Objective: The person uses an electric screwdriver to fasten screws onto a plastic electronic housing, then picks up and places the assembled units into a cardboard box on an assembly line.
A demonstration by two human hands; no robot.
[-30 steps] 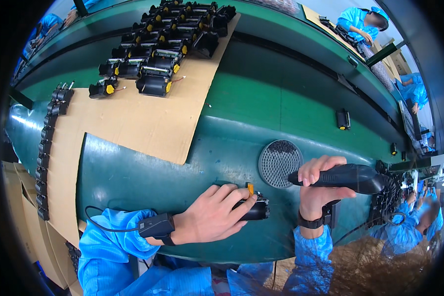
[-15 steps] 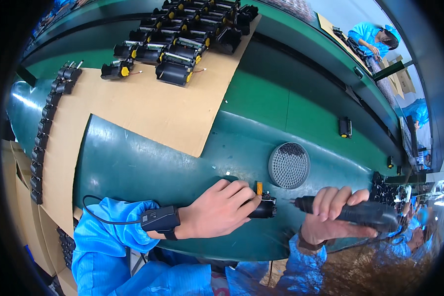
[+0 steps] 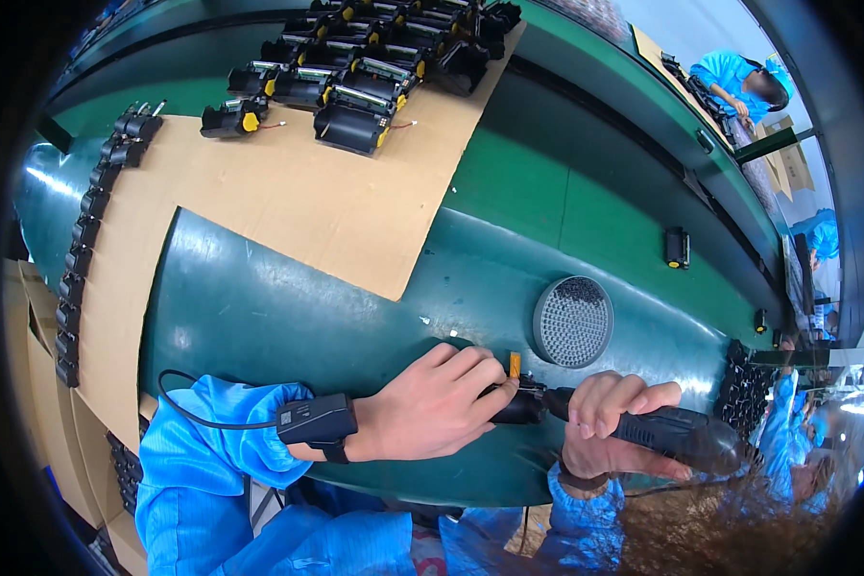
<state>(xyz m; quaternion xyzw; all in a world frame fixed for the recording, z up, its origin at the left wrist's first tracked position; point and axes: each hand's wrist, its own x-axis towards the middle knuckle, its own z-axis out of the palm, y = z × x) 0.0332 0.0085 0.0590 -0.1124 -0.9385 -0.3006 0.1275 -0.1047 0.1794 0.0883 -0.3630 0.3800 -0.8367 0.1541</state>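
My left hand (image 3: 437,403) is closed around a small black plastic assembly (image 3: 522,409) on the green table, its fingers hiding part of it. An orange strip (image 3: 515,365) stands up from that assembly beside my fingertips. From the right, my right hand (image 3: 607,422) grips a black electric screwdriver (image 3: 680,437), lying nearly level. Its nose reaches the assembly's right end; whether the bit touches a screw is too small to tell. Just beyond the hands sits a round grey dish (image 3: 539,326) with a dimpled inside and small dark pieces gathered at its far side.
Cardboard (image 3: 288,221) covers the left and far table, bearing several black and yellow assemblies (image 3: 353,120). A row of black parts (image 3: 91,206) lines its left edge. One black unit (image 3: 677,248) lies on the green strip at right. Co-workers in blue (image 3: 730,77) sit beyond.
My right hand has brought the screwdriver left, so its nose now meets the black assembly instead of standing apart. My left hand still holds the assembly. The view has shifted slightly.
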